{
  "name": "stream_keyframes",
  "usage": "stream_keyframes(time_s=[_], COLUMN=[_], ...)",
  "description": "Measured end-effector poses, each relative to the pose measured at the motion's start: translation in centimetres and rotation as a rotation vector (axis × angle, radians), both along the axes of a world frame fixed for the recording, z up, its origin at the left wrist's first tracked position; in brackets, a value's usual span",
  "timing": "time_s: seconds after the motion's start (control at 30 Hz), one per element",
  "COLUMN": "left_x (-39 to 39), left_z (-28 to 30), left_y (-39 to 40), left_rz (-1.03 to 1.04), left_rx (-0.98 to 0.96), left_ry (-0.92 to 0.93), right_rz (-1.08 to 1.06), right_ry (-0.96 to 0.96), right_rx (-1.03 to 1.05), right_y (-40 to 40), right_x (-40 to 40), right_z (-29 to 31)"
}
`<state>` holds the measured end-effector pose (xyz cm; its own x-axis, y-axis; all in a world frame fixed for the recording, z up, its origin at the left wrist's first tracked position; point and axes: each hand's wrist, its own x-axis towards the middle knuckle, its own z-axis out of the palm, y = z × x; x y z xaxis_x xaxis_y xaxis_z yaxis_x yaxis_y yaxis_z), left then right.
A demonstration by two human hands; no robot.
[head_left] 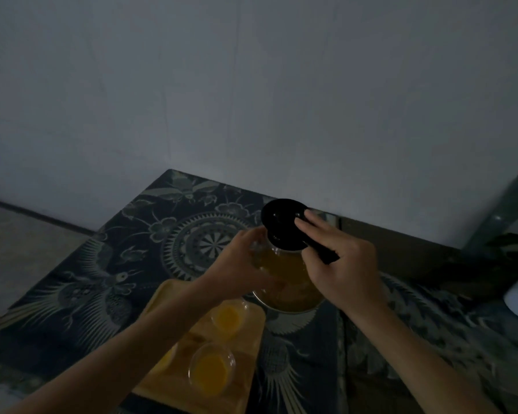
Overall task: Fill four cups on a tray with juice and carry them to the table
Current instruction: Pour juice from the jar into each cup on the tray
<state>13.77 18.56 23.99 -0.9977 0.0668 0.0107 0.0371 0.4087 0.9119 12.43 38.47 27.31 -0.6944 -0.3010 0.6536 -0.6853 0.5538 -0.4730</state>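
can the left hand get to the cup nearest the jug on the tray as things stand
Probably yes, but not freely: the left hand is up against the glass jug, and its forearm lies across the tray, over that cup. It would have to let go first.
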Motion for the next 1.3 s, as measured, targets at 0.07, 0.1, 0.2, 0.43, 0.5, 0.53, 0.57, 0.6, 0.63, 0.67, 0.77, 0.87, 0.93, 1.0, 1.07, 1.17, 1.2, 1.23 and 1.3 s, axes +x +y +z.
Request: stream_keyframes(time_s=[0.07,0.1,0.2,0.43,0.5,0.53,0.57,0.6,0.63,0.67,0.77,0.87,0.93,1.0,1.07,1.17,1.2,1.23,1.3], left_x=[-0.4,-0.5,-0.9,-1.2,-1.0,-0.9,-0.7,-0.5,-0.3,-0.1,0.3,0.2,0.1,-0.2,-0.4,-0.7,-0.7,-0.7,-0.6], left_z=[-1.1,-1.7,-3.7,-8.9,-10.5,-11.4,-12.3,-13.1,-13.8,-14.4,-16.0,-17.2,-17.9,-18.8,-19.3,-20.0,-20.2,-20.4,-20.8], left_y=[1.4,2.0,3.8,7.8,8.7,9.1,9.5,9.8,10.2,10.5,11.3,12.0,12.2,12.3,12.4,12.3,12.3,12.3,12.4], left_rz=[-0.047,-0.068,-0.136,-0.294,-0.296,-0.3,-0.307,-0.316,-0.322,-0.325,-0.349,-0.379,-0.38,-0.391,-0.404,-0.42,-0.42,-0.417,-0.397], left_rx=[-0.023,-0.035,-0.019,-0.053,-0.059,-0.052,-0.039,-0.027,-0.025,-0.03,-0.021,-0.021,-0.02,-0.03,-0.048,-0.044,-0.045,-0.051,-0.052], left_ry=[-0.013,-0.031,-0.071,-0.119,-0.189,-0.216,-0.234,-0.251,-0.276,-0.3,-0.337,-0.38,-0.4,-0.418,-0.426,-0.422,-0.423,-0.423,-0.424], right_rz=[-0.047,-0.072,-0.15,-0.287,-0.319,-0.325,-0.326,-0.324,-0.323,-0.323,-0.339,-0.35,-0.364,-0.383,-0.387,-0.374,-0.374,-0.377,-0.385], right_ry=[-0.008,-0.011,-0.028,-0.136,-0.174,-0.196,-0.221,-0.244,-0.262,-0.279,-0.329,-0.351,-0.364,-0.386,-0.406,-0.42,-0.422,-0.423,-0.408], right_rx=[-0.013,-0.017,-0.02,-0.063,-0.066,-0.069,-0.071,-0.069,-0.065,-0.06,-0.063,-0.07,-0.076,-0.08,-0.09,-0.117,-0.128,-0.142,-0.173], right_y=[1.4,2.0,3.8,7.6,8.4,8.7,9.1,9.3,9.6,9.8,10.3,10.8,10.9,11.1,11.1,11.1,11.0,11.0,10.8], right_x=[0.7,1.2,2.5,5.4,6.0,6.2,6.4,6.7,6.8,7.0,7.4,7.5,7.4,7.2,7.1,7.1,7.1,7.2,7.5], right_z=[-1.1,-1.6,-3.8,-9.1,-10.5,-11.2,-12.0,-12.7,-13.5,-14.2,-16.3,-18.3,-19.1,-19.9,-20.5,-21.3,-21.6,-21.8,-22.3])
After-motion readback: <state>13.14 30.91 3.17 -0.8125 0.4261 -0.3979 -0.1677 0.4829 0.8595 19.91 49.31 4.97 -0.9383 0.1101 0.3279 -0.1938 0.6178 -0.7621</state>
